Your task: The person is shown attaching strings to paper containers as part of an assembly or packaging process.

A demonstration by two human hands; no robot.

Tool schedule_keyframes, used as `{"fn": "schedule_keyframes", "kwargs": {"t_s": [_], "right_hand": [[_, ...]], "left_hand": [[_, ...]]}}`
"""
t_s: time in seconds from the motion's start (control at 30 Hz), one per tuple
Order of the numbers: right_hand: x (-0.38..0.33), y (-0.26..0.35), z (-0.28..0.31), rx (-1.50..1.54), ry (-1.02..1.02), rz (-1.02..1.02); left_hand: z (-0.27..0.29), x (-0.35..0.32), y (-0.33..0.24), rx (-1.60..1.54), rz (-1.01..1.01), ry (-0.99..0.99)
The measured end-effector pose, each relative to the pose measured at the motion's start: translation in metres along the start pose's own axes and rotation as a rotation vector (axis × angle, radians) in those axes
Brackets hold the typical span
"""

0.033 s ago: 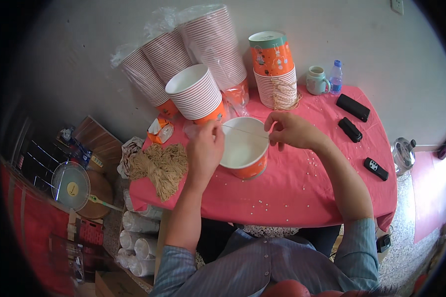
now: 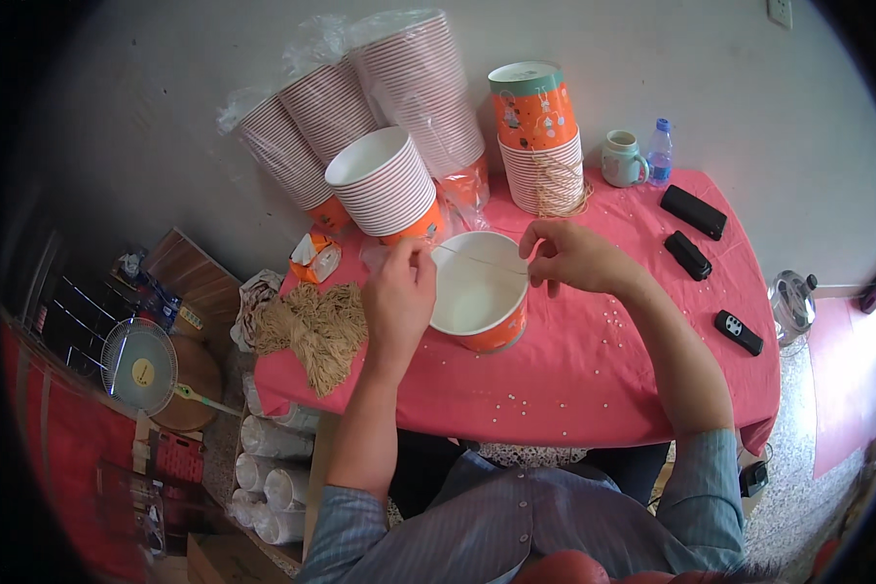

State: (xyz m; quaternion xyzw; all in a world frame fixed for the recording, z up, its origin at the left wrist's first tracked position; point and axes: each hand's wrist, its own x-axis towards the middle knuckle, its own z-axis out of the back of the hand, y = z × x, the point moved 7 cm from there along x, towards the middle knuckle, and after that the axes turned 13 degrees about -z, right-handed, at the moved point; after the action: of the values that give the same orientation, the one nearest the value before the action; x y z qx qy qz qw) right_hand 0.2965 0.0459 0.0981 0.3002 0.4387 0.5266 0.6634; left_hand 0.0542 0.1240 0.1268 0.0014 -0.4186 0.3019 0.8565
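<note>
An open orange paper bucket (image 2: 496, 335) with a white inside stands on the table between my hands. A thin tan string (image 2: 485, 262) runs across its mouth from one hand to the other. My left hand (image 2: 399, 287) pinches one end at the bucket's left rim, thumb against forefinger. Over the right rim, my right hand (image 2: 572, 258) pinches the other end with its fingers curled. Left of my left hand lies a bundle of tan strings (image 2: 316, 336). More tan string (image 2: 559, 187) hangs over a stack of paper buckets behind my right hand.
Tall stacks of nested buckets (image 2: 384, 190), some in clear plastic, stand at the back left. A mug (image 2: 622, 159) and a bottle (image 2: 660, 154) are at the back right. Black devices (image 2: 689, 255) line the right side. Small white beads (image 2: 512, 407) lie scattered on the red cloth.
My left hand has shifted slightly to the left, still pinching the string. The bucket has shifted very slightly. My right hand stays in place.
</note>
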Motion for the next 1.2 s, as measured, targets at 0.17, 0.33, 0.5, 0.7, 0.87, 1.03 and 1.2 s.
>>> {"fn": "schedule_keyframes", "kwargs": {"t_s": [0.17,0.33,0.5,0.7,0.87,1.03,1.2], "right_hand": [[0.013,-0.01,-0.013,0.121,0.124,0.151],[0.022,-0.011,-0.031,0.297,0.256,0.252],[0.018,-0.015,-0.038,0.143,0.176,0.082],[0.024,-0.021,-0.065,0.125,0.154,-0.072],[0.034,-0.033,-0.075,0.092,0.129,0.035],[0.022,-0.016,-0.079,-0.273,-0.089,0.281],[0.001,-0.002,-0.093,-0.67,-0.25,0.249]], "left_hand": [[-0.007,-0.062,-0.078,-0.365,-0.061,-0.156],[-0.046,-0.089,-0.081,-0.492,-0.054,-0.106],[-0.062,-0.095,-0.023,-0.708,0.195,-0.189],[-0.053,-0.102,-0.043,-0.438,-0.003,-0.161],[-0.06,-0.106,-0.048,-0.445,0.015,-0.018],[-0.06,-0.107,-0.029,-0.627,0.214,-0.071],[-0.082,-0.108,-0.015,-0.963,0.563,0.005]]}}
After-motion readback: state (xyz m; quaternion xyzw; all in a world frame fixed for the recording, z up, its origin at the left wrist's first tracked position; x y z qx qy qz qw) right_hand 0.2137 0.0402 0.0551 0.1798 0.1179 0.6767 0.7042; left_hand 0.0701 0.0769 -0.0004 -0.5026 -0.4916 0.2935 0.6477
